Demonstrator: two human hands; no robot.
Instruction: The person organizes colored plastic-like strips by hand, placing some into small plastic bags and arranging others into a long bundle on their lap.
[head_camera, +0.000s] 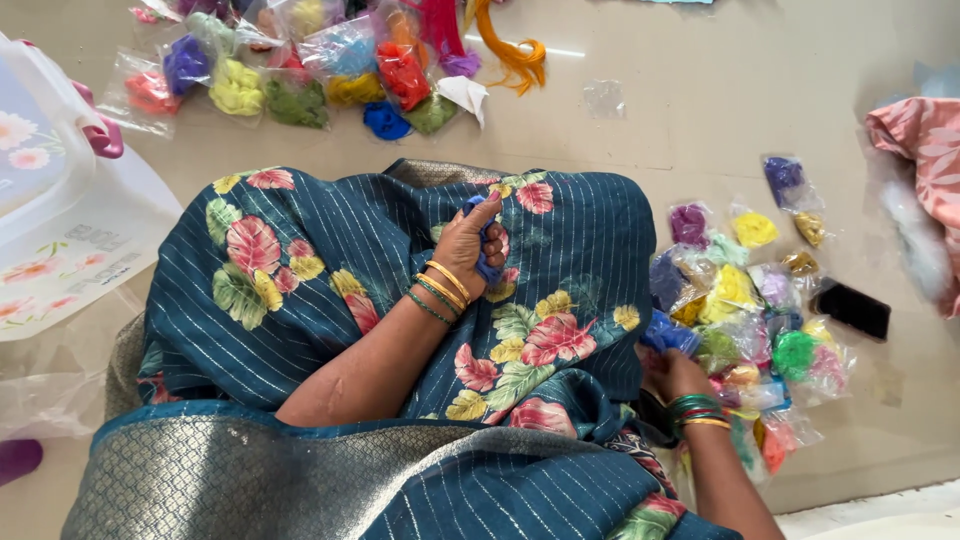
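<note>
Nearest you, your lap is covered by the teal floral cloth (330, 290), and everything else lies around it. Your left hand (470, 250) rests on top of that cloth, fingers curled tight around a blue wad of fibre (487, 262). Your right hand (672, 372) sits at the cloth's right edge, closed on a blue packet (668, 333). Just right of the cloth, a heap of small clear bags (745, 310) on the floor (700, 110) holds tufts of yellow, purple, green and pink fibre. A black phone (853, 309) lies beyond that heap. Left of the cloth stands a white plastic box (60, 200) with pink latches. Beyond the cloth's far edge, more bags of coloured fibre (300, 70) lie scattered, with loose orange strands (515, 50).
</note>
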